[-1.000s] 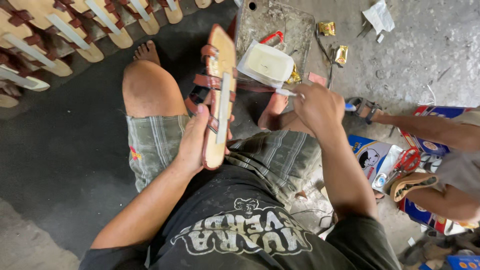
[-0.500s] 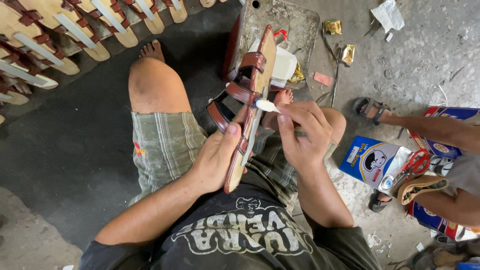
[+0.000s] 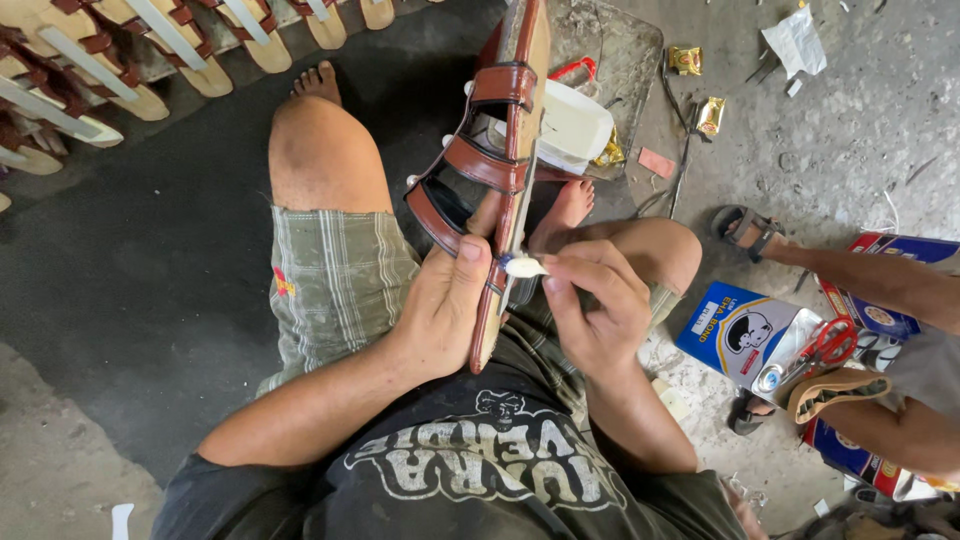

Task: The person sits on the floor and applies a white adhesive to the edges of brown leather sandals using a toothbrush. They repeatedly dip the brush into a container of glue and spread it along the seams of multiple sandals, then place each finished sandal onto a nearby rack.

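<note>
Taking the brown sandal point(image 3: 505, 170) held upright over the lap as the landmark, far to its left a row of unfinished sandals point(image 3: 120, 55) with tan soles and brown and white straps lies along the top edge of a dark mat point(image 3: 120, 260). Closer in, still left of the sandal, the person's bare knee point(image 3: 320, 160) rises above plaid shorts point(image 3: 335, 280).

The left hand point(image 3: 445, 305) is wrapped around the lower left side of the sandal, fingers closed behind it and the thumb point(image 3: 470, 265) pressed flat on its front edge, so the sole stands on its side with the toe end pointing away from the body. Three brown straps arch out to the sandal's left.

Just right of the sandal's lower edge, the right hand point(image 3: 595, 310) has its fingertips pinched shut on a small white-tipped tool point(image 3: 522, 266), whose tip touches the sole's edge right beside the left thumb.

Behind the sandal to its right sits a white plastic tub point(image 3: 572, 125) on a grey board. Further right, on the concrete floor, lie gold wrappers point(image 3: 685, 60), a blue and white box point(image 3: 740, 330) and red-handled scissors point(image 3: 825, 345). At the far right another person's arm point(image 3: 880, 280) reaches across, and a tan sole point(image 3: 835, 392) rests near it.
</note>
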